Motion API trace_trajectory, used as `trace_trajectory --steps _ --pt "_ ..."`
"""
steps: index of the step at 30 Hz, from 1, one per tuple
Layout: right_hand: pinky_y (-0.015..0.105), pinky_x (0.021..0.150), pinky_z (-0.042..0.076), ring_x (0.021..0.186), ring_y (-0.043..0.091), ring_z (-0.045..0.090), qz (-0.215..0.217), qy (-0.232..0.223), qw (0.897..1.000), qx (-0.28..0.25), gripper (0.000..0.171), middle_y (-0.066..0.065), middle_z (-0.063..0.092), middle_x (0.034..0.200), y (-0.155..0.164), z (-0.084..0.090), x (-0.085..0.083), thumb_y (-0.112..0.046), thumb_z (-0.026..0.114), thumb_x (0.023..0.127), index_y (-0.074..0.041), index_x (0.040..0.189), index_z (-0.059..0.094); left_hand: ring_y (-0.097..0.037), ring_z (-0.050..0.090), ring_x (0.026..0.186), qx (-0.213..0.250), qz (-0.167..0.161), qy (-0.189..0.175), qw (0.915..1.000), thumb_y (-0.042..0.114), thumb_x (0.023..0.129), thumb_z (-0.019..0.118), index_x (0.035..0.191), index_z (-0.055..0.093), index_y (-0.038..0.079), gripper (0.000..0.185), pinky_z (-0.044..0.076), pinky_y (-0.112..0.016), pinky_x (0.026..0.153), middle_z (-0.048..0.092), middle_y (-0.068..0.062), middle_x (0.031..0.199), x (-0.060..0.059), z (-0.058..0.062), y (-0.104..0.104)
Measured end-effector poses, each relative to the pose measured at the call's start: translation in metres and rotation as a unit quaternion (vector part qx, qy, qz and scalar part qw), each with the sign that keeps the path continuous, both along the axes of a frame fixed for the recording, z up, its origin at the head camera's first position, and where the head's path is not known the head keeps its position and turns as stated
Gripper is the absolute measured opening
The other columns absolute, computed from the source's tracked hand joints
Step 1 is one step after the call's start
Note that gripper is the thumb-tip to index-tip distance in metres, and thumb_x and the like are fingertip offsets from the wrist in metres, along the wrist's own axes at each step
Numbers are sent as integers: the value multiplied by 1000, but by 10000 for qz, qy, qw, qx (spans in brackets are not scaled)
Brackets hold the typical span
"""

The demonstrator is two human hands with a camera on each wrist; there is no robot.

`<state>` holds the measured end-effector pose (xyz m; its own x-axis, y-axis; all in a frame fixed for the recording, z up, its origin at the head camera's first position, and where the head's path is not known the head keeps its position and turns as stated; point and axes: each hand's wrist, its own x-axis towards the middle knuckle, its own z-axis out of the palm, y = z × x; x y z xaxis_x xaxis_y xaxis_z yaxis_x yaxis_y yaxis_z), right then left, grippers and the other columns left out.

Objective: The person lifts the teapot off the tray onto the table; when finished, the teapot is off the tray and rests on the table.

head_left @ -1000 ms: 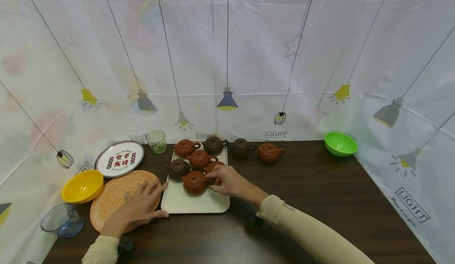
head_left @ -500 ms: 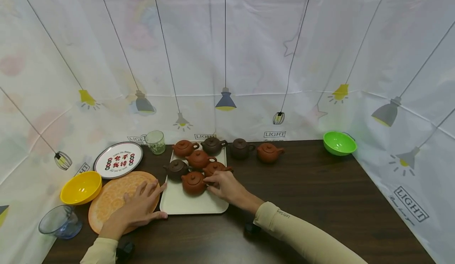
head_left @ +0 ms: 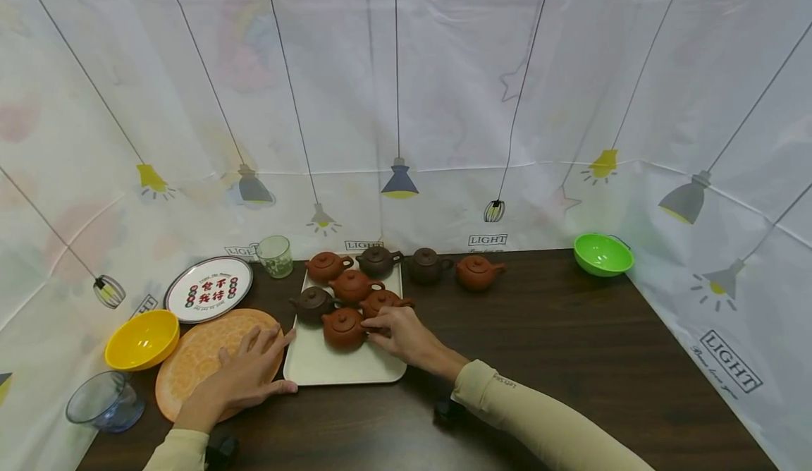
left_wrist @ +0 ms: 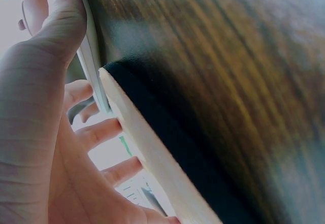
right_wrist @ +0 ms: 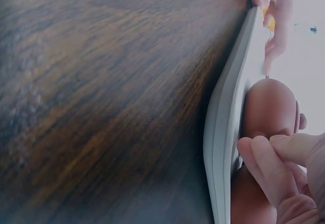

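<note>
In the head view a cream tray (head_left: pixel 342 369) carries several small clay teapots. My right hand (head_left: pixel 406 335) pinches the handle of the front reddish-brown teapot (head_left: pixel 343 330), which sits on the tray. In the right wrist view that teapot (right_wrist: pixel 269 107) stands just past my bunched fingertips. Behind my right hand is another reddish-brown teapot (head_left: pixel 380 300); a dark brown teapot (head_left: pixel 314 304) stands left of the held one. My left hand (head_left: pixel 237 376) lies spread over a round orange mat (head_left: pixel 190 358), its thumb and a fingertip at the tray's left edge. The left wrist view shows the mat's edge (left_wrist: pixel 147 137) under the fingers.
A dark teapot (head_left: pixel 428 266) and a reddish teapot (head_left: pixel 478 273) stand right of the tray. A green bowl (head_left: pixel 603 255) is at the far right. Leftward are a printed plate (head_left: pixel 209 289), yellow bowl (head_left: pixel 142 340), blue glass (head_left: pixel 104 404) and green glass (head_left: pixel 275 256).
My right hand has come down slightly towards me at the front teapot's handle, showing more of the teapot behind it. The left hand stays in place; the head view shifts a little.
</note>
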<state>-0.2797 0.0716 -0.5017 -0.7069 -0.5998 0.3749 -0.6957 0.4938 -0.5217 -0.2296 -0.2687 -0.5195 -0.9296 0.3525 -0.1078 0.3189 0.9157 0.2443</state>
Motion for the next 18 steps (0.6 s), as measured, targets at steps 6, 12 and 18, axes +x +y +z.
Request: trace_trajectory --steps 6,12,18 --pt "13 57 36 65 3 48 178 88 9998 43 25 6 71 85 4 1 0 -4 80 95 -4 120 82 -59 28 154 -73 -3 -8 10000 79 88 68 168 36 22 103 25 -100 92 32 -22 171 2 3 2" --pt "10 63 40 71 5 58 422 295 9984 230 25 3 74 92 17 11 4 -8 79 97 -9 122 83 -60 27 154 -87 4 -4 10000 78 88 69 168 36 22 103 26 -99 91 33 -22 171 2 5 3" --pt "11 60 44 70 -1 58 433 358 9984 104 25 3 77 97 39 23 8 -7 79 97 -8 121 83 -61 24 155 4 -1 -129 9999 76 89 68 169 35 21 102 24 -100 92 30 -23 172 2 5 3"
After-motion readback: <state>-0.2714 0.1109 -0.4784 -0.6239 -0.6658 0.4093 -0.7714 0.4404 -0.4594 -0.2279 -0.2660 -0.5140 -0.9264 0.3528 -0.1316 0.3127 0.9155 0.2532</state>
